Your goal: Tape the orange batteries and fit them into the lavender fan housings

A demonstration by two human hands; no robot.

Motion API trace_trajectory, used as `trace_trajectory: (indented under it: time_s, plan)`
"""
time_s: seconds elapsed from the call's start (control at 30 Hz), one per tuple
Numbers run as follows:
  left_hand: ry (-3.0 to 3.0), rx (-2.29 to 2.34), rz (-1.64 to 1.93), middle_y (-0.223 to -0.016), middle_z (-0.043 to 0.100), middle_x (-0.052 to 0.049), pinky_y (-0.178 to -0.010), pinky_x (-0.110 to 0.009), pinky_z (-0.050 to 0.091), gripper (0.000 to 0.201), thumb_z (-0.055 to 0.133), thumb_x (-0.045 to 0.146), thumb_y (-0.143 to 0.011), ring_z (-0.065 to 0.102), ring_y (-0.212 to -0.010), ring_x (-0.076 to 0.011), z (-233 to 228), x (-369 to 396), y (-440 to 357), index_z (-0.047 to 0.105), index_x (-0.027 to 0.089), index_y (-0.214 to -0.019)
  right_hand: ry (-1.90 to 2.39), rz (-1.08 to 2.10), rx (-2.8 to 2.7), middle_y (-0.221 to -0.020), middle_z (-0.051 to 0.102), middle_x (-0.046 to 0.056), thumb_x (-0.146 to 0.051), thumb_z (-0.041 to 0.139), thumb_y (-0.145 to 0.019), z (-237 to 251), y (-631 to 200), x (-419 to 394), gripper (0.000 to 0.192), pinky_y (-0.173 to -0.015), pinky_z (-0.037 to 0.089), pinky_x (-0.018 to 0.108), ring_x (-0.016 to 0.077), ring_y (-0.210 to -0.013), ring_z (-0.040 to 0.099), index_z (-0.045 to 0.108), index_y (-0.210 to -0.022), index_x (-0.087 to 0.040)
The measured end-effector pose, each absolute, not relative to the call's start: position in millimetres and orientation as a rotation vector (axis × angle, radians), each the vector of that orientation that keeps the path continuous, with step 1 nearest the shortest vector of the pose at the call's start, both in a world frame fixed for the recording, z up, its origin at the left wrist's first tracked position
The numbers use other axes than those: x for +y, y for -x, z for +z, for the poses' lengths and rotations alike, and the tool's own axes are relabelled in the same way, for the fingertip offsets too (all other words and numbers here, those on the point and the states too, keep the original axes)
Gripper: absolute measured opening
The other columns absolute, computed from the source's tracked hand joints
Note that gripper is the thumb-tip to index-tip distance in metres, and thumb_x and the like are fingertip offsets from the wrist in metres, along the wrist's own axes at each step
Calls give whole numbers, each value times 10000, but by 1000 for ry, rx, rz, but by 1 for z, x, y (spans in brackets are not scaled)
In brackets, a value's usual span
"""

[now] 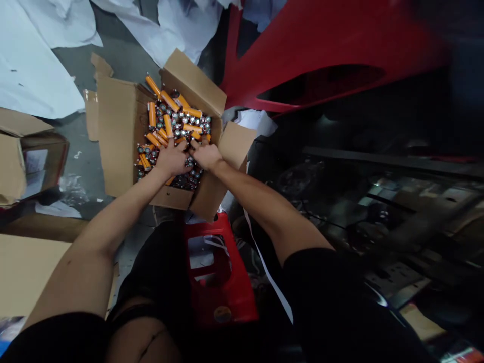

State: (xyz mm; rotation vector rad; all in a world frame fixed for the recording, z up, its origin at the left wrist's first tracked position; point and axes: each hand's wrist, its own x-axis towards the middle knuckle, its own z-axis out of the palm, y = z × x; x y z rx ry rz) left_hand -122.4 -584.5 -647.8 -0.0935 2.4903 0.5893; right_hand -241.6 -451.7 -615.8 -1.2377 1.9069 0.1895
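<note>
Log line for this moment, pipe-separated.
left hand: among orange cylinders | right hand: among orange cylinders | cardboard box: open

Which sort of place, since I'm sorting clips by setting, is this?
Probably a workshop or small factory: a carton of many cylinders, a red stool and what looks like dim, blurred equipment suggest it.

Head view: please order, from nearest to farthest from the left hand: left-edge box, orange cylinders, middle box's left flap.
1. Orange cylinders: at the left hand.
2. Left flap: left of the hand.
3. Left-edge box: farther left, past the flap.
</note>
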Motion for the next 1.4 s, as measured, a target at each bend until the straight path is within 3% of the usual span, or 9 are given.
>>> trace_trajectory:
  time_s: [0.17, 0.3, 0.43, 0.57, 0.73, 0.87, 1.0, 1.2, 1.4]
  plan:
    - [-20, 2540, 637, -1539, 625, -163, -1090, -734, 508, 469, 683, 579, -1008, 455, -1495, -547, -646, -588, 107, 835, 250, -1306, 1182, 182, 1885, -1733, 512, 192, -167, 345, -1142, -611, 238, -427, 521, -1045, 662, 542, 401, -1461, 612, 718, -1502, -220]
    - [-70, 2537, 668, -1549, 619, -151, -1095, -740, 517, 438, 726, 524, -990, 457, -1493, -545, -648, -583, 103, 828, 252, -1317, 1128, 149, 1925, -1713, 535, 193, -209, 353, -1145, -614, 223, -413, 510, -1039, 669, 581, 437, -1589, 480, 696, -1520, -261]
    - [24, 2503, 616, -1644, 529, -146, -1062, -737, 557, 563, 882, 521, -843, 289, -1582, -631, -653, -578, 115, 818, 270, -1343, 1059, 124, 1986, -1707, 547, 193, -165, 316, -1122, -622, 215, -422, 556, -1015, 683, 614, 484, -1643, 395, 728, -1486, -249]
    - [81, 2494, 651, -1544, 572, -170, -1052, -719, 568, 572, 874, 574, -828, 362, -1523, -599, -657, -570, 122, 832, 249, -1297, 1099, 134, 1925, -1685, 582, 167, -104, 425, -1068, -625, 231, -430, 524, -1043, 667, 614, 475, -1551, 512, 772, -1439, -231]
    - [246, 2527, 673, -1525, 592, -201, -1062, -755, 543, 623, 876, 654, -824, 388, -1490, -609, -658, -554, 127, 837, 194, -1242, 1224, 90, 1796, -1613, 658, 58, -170, 700, -994, -629, 270, -426, 445, -1132, 603, 509, 356, -1374, 688, 795, -1410, -296]
    - [107, 2541, 640, -1416, 681, -162, -1006, -625, 601, 485, 887, 591, -831, 479, -1440, -532, -667, -563, 132, 861, 194, -1110, 1214, -118, 1701, -1424, 772, 80, -182, 848, -894, -646, 301, -437, 318, -1173, 540, 440, 296, -1316, 715, 858, -1212, -171]
    - [112, 2567, 794, -1170, 762, -116, -1023, -506, 581, 521, 827, 661, -865, 569, -1312, -403, -680, -584, 133, 848, 172, -1043, 999, -351, 1675, -1166, 852, 67, -128, 786, -899, -659, 315, -446, 261, -1104, 538, 370, 191, -1088, 751, 853, -1140, -54]
    - [166, 2571, 950, -1193, 801, -106, -1133, -519, 518, 550, 771, 672, -883, 574, -1302, -378, -688, -596, 127, 838, 210, -1173, 981, -308, 1877, -1406, 801, 72, -70, 728, -854, -647, 279, -436, 483, -1144, 579, 403, 268, -1306, 745, 826, -1308, -206]
    - [148, 2629, 1144, -953, 757, -47, -1074, -456, 536, 447, 788, 663, -870, 668, -1059, -282, -692, -615, 122, 800, 221, -937, 573, -793, 1719, -1168, 864, 13, -56, 669, -775, -666, 270, -437, 385, -1081, 618, 383, 207, -1111, 793, 834, -1099, -184]
